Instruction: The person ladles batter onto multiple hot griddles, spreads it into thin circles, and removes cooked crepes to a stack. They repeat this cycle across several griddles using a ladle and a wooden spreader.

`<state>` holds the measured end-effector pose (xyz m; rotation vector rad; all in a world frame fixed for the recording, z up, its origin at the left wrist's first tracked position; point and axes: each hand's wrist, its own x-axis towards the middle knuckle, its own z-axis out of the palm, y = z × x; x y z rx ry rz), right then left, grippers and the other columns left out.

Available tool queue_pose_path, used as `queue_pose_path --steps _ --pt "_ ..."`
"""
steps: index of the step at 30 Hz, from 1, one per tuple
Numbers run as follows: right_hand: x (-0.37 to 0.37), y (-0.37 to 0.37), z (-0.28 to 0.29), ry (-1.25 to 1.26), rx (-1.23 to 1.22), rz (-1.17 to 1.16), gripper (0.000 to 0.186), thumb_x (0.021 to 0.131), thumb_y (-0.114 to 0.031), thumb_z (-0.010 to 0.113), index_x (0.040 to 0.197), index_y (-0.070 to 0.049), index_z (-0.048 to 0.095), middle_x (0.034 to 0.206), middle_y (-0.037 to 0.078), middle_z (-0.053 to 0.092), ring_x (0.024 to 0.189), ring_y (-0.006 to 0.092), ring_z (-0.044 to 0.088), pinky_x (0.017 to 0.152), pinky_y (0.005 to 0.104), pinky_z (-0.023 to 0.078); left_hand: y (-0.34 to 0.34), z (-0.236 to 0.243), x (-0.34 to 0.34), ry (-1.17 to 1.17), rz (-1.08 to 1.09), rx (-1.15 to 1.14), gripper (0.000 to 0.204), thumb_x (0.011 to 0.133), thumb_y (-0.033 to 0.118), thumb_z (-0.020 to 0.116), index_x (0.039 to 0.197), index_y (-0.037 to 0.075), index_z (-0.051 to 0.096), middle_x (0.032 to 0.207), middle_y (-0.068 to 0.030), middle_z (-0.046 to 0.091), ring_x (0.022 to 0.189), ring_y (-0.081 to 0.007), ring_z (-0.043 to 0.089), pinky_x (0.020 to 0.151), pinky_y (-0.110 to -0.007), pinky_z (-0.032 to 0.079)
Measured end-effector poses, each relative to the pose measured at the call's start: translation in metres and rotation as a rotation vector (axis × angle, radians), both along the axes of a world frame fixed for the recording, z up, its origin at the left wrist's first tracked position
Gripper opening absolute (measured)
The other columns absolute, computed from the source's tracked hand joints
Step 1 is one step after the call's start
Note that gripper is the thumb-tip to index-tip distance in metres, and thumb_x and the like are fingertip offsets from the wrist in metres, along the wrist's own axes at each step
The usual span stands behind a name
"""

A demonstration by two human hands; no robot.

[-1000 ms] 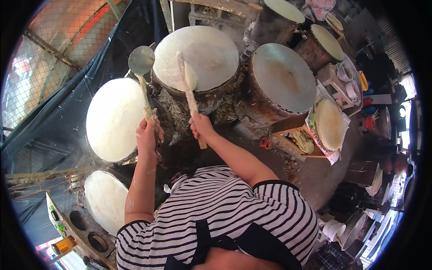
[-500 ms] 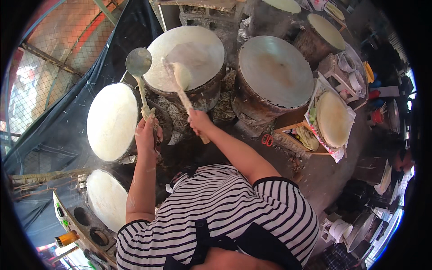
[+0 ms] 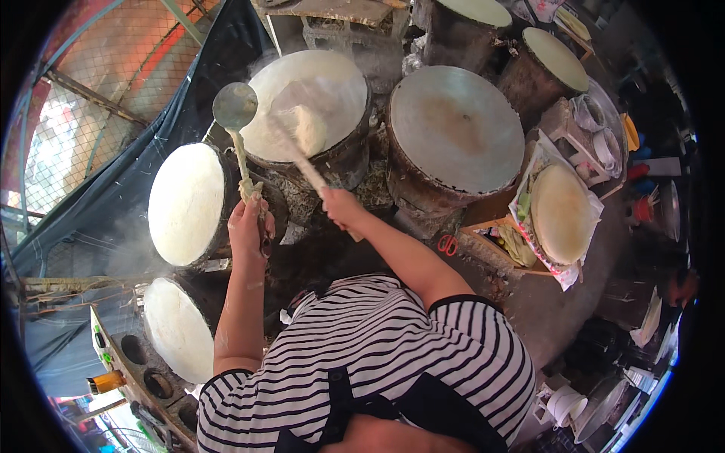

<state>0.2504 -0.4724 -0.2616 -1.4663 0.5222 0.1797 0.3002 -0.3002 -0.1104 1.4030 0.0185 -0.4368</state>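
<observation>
My left hand (image 3: 245, 225) is closed around the batter-crusted handle of a ladle (image 3: 235, 106), whose round bowl is raised at the left edge of a round griddle (image 3: 337, 69). In my right hand (image 3: 344, 208) is a wooden spreader (image 3: 303, 164), gripped near its lower end. Its blurred far end lies over the griddle's left half, beside a thick pale mound of batter (image 3: 310, 130). A thin film of batter coats part of the griddle around the mound. Light steam hangs about this griddle.
To the right stands a bare metal griddle (image 3: 456, 124) on a drum. White-coated griddles (image 3: 187, 204) (image 3: 177, 330) are at the left. A stack of flat rounds (image 3: 559, 215) lies on a cloth-lined tray at right, above a wooden box (image 3: 507, 243) and red scissors (image 3: 447, 244).
The spreader's far end has moved slightly toward me, and my right hand a little to the right. The batter mound looks broader. My left hand and ladle stay nearly in place.
</observation>
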Motion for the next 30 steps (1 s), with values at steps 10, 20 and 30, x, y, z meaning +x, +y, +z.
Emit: queue_pose_path --steps 10,20,30 --pt "-0.018 -0.045 0.017 0.055 0.1 -0.027 0.051 0.092 -0.04 0.035 0.065 0.0 0.051 0.045 0.008 0.044 0.03 0.021 0.044 0.031 0.0345 0.038 -0.025 -0.006 -0.001 0.034 0.021 -0.049 0.02 0.089 0.024 0.057 0.08 0.006 0.053 0.065 -0.0015 0.052 0.041 -0.01 0.045 0.033 -0.023 0.034" --pt "0.002 -0.111 0.038 0.094 -0.321 -0.064 0.052 0.094 -0.036 0.031 0.071 0.005 0.052 0.05 0.017 0.051 0.035 0.0287 0.052 0.037 0.0408 0.044 -0.023 -0.007 0.01 0.061 -0.001 -0.074 0.021 0.089 0.025 0.057 0.082 0.005 0.053 0.066 -0.0014 0.051 0.042 -0.0096 0.045 0.035 -0.022 0.035" --pt "0.014 -0.116 -0.017 -0.141 -1.125 -0.012 0.044 0.095 -0.029 0.034 0.078 0.003 0.06 0.071 0.024 0.06 0.064 0.0417 0.059 0.058 0.0499 0.047 -0.001 -0.002 0.045 0.094 -0.078 0.005 0.022 0.089 0.025 0.057 0.081 0.005 0.052 0.063 -0.0007 0.05 0.041 -0.0092 0.044 0.034 -0.022 0.035"
